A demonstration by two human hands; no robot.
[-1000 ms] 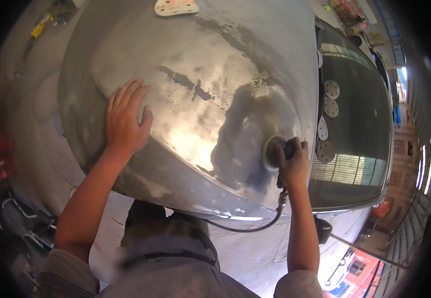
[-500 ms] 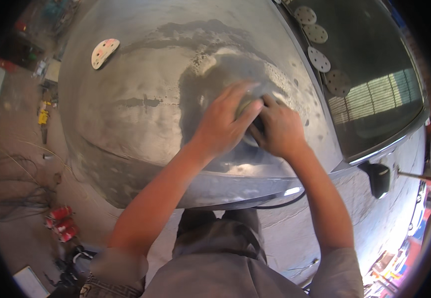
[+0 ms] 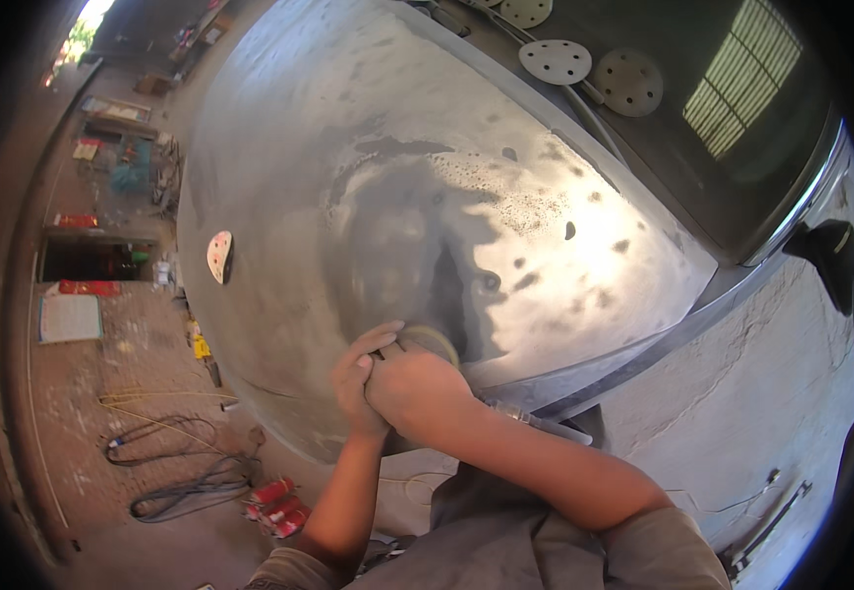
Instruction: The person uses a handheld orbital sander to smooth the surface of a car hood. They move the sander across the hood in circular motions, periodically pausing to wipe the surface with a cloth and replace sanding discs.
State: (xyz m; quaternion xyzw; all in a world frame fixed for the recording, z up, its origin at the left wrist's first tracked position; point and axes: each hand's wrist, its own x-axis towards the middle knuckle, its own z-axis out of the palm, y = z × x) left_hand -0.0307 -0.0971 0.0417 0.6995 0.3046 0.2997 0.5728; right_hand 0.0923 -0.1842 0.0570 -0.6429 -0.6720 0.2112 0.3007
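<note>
Both my hands are together near the close edge of a grey, patchily sanded car hood. Under my right hand is a round sander; its pale disc rim shows beyond my knuckles, and a metal hose fitting sticks out beside my wrist. My right fingers wrap over the tool. Against its left side presses my left hand, fingers bent toward the right hand. Most of the sander's body is hidden by my hands. A folded sanding disc lies on the hood's left part.
Sanding discs with holes rest by the wipers and on the dark windshield. A side mirror juts out at right. On the floor at left are coiled cables, red cans and a white board.
My view has turned, so the hood sits differently in the picture. My hands and the sander have come from the hood's middle to its near edge, with the hands closer together.
</note>
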